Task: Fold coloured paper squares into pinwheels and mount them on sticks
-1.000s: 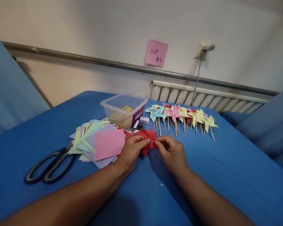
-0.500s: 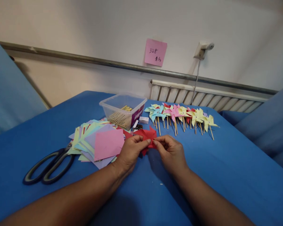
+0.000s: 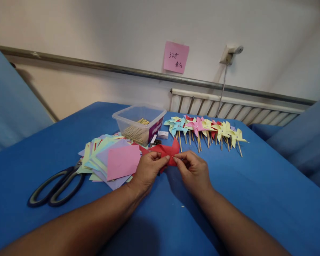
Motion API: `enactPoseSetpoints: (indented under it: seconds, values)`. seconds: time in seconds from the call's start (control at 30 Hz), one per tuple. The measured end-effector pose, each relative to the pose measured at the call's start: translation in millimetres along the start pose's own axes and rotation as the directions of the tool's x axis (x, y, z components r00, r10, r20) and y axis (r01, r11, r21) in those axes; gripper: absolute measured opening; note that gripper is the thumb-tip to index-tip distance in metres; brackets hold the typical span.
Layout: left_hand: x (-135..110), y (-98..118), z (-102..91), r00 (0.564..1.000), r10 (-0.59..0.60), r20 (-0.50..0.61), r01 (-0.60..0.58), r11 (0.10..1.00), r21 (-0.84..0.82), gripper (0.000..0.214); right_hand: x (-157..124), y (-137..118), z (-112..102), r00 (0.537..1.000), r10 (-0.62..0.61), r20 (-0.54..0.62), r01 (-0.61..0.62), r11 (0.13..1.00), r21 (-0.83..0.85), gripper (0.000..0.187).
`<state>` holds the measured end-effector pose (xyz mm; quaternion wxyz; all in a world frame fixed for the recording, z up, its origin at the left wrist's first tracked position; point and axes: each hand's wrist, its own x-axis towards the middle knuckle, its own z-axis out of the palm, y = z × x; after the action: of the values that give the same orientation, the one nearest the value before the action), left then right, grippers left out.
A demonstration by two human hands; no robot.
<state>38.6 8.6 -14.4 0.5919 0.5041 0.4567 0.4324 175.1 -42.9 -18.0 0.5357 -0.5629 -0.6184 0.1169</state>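
Observation:
A red paper pinwheel (image 3: 173, 149) is in front of me, its folded blades pointing up and to the side. My left hand (image 3: 149, 167) is closed, pinching the pinwheel near its middle between thumb and fingers. At the same middle, my right hand (image 3: 192, 167) is closed in a pinch on a tiny pin-like piece (image 3: 173, 157), mostly hidden by the fingertips. Just left of my left hand lies a loose pile of coloured paper squares (image 3: 96, 156), a pink square (image 3: 123, 161) on top. Behind the hands are a small white box (image 3: 163, 134) and a small dark item (image 3: 156, 142).
A clear plastic tub (image 3: 138, 124) of thin sticks stands behind the paper pile. Several finished pinwheels on sticks (image 3: 202, 128) lie at the back right. Large scissors (image 3: 56, 185) rest at the left on the blue cloth (image 3: 256, 199). A radiator (image 3: 237, 106) runs along the wall.
The red pinwheel has tilted and turned slightly in my hands, its upper blade now standing higher. Both hands keep their pinch in nearly the same place.

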Motion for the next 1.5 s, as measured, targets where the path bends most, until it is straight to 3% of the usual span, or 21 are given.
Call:
enactPoseSetpoints:
  seconds: [0.23, 0.5, 0.8, 1.3, 1.5]
  values:
    - [-4.0, 3.2, 1.7, 0.993, 0.12, -0.008, -0.117, 0.98, 0.162, 0.03, -0.9, 2.0, 0.5, 0.998, -0.058, 0.019, 0.059, 0.996, -0.067, 0.01]
    - [-6.2, 3.6, 3.9, 0.991, 0.131, -0.017, -0.13, 0.989, 0.067, 0.026, -1.0, 2.3, 0.5, 0.999, -0.022, 0.023, 0.024, 0.998, -0.054, 0.009]
    - [-4.9, 1.0, 3.5, 0.988, 0.15, -0.03, -0.147, 0.986, 0.082, 0.024, -0.9, 1.5, 1.1, 0.999, 0.046, 0.009, -0.046, 0.999, 0.009, 0.008]
    - [-7.5, 1.5, 0.6, 0.968, 0.25, -0.001, -0.239, 0.927, 0.29, 0.02, -2.2, -0.3, 1.3, 0.999, 0.047, -0.011, -0.047, 0.999, 0.027, 0.009]
    - [-8.8, 1.1, 1.1, 0.963, 0.27, -0.016, -0.255, 0.926, 0.279, 0.018, -1.4, -2.4, 1.0, 0.998, 0.055, -0.01, -0.055, 0.998, 0.004, 0.009]
